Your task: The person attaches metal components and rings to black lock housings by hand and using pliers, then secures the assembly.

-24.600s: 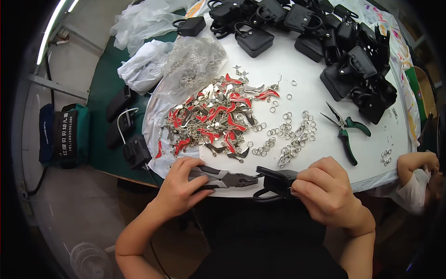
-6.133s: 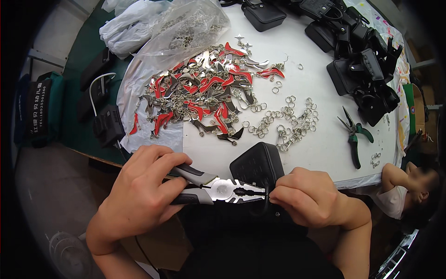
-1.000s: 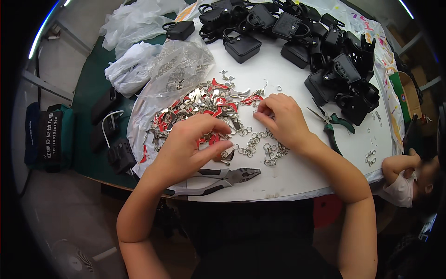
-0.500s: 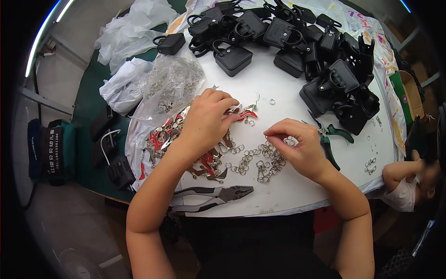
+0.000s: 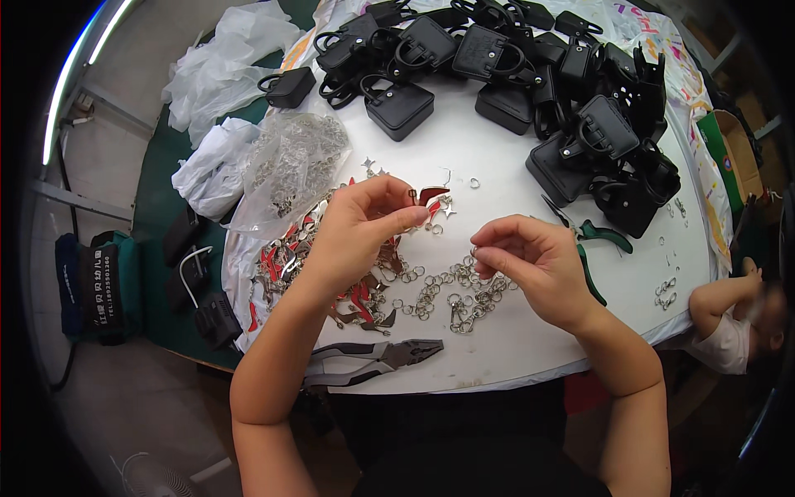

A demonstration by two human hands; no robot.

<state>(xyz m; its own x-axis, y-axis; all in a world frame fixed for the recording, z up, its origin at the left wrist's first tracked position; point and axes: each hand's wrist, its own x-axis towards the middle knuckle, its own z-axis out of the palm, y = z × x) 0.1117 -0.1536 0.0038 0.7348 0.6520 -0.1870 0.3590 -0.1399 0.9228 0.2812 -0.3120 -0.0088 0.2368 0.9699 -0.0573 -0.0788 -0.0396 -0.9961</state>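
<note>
My left hand is closed in a pinch on a small dark-red metal charm that juts out past the fingertips. A little to the right, my right hand has its thumb and forefinger pressed together on a small metal ring, partly hidden by the fingers. Below the hands lies a heap of linked and loose metal rings. Under and beside my left wrist spreads a pile of red and silver metal charms. A silver star charm rests just beyond the left fingertips.
Grey-handled pliers lie by the near table edge, and green-handled pliers lie beyond my right hand. Many small black handbags crowd the far side. A clear bag of metal rings sits left. Another person is at the right edge.
My left hand has drawn back slightly from the charm pile, and a dark-red charm now shows in its fingertips. My right hand keeps its pinch in nearly the same place.
</note>
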